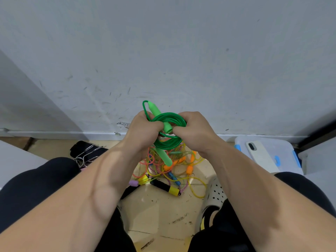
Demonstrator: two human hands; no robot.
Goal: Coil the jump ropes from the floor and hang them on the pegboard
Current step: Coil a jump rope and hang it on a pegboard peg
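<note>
Over the floor [160, 206] and its rope tangle [163, 171], left hand [143, 130] and right hand [195, 132] clench fingers [181, 131] round the green coil [169, 118], whose loops likely need keeping tight and even.

Both forearms out fwd, L hand [143, 130] & R hand [194, 131] close together, fingers curled on green rope coil [169, 117].

Beige tile floor [160, 211], scuffed. Mid floor, nr wall edge: tangle of jump ropes [183, 165], orange/yellow/pink/blue, incl. black handle [161, 185] w/ yellow cap. Left by wall: black cloth [81, 145] w/ metal hooks [85, 155]. Right: clear storage box [274, 142], white slipper [216, 193].
</note>
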